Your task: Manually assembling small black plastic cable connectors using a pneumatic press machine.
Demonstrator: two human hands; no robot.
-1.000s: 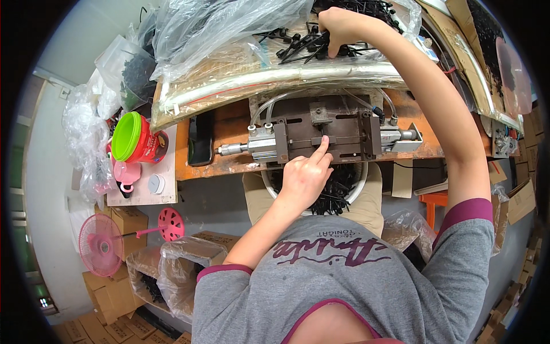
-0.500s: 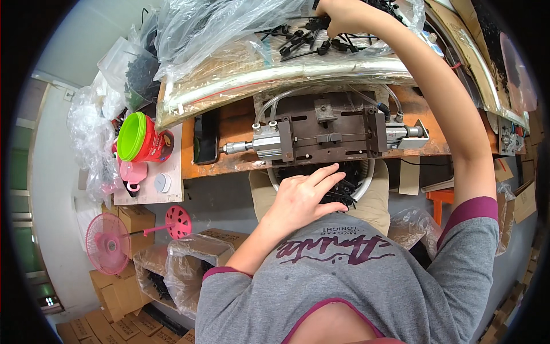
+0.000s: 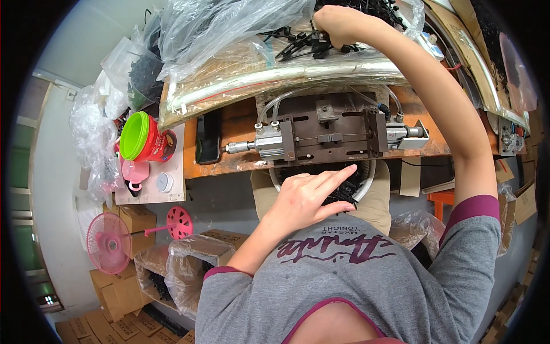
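My left hand [image 3: 303,198] lies open, palm down, with its fingers stretched out over a round white basket [image 3: 370,182] on my lap. Thin black plastic parts [image 3: 350,189] fill the basket and are partly hidden by that hand. At the top, my right hand [image 3: 344,26] reaches into a pile of black plastic parts [image 3: 303,45] lying on clear film. Its fingers are curled closed round black stick-like parts; how many is hidden. Between the hands, a dark metal clamping fixture [image 3: 329,123] with a cylinder [image 3: 268,142] at its left sits on the wooden bench.
A dark phone [image 3: 208,137] lies left of the fixture. Farther left are a red and green bucket [image 3: 134,137], a pink cup [image 3: 135,171] and a pink fan [image 3: 109,243]. The film-covered raised edge [image 3: 275,76] runs behind the fixture. Cardboard boxes [image 3: 117,295] stand below.
My right hand has moved down slightly and its fingers have curled in among the black parts. My left hand's fingers have swung a little to the right over the basket.
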